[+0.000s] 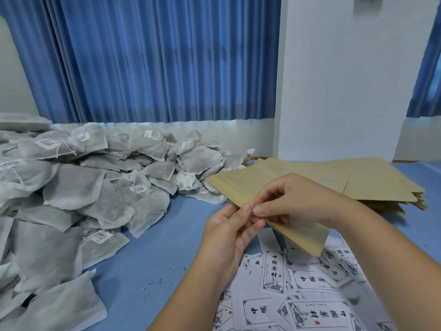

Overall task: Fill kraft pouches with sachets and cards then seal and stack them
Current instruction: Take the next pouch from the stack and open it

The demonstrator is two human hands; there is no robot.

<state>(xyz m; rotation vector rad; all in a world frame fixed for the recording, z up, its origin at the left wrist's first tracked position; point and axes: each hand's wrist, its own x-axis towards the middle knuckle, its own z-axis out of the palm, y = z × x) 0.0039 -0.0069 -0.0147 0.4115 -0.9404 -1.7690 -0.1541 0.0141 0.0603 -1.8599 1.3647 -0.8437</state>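
A flat kraft pouch (241,185) hangs in the air above the blue table, held by both hands at its near edge. My left hand (229,232) pinches that edge from below with thumb and fingers. My right hand (293,199) pinches the same edge from above, its thumb tip beside the left thumb. A heap of grey-white sachets (78,187) with small barcode labels fills the left side. White printed cards (310,295) lie scattered under my forearms at the lower right. A stack of kraft pouches (372,182) lies behind my right hand.
The blue table (152,266) shows bare between the sachet heap and the cards, with dark crumbs on it. Blue curtains (152,63) and a white wall pillar (346,80) stand behind the table.
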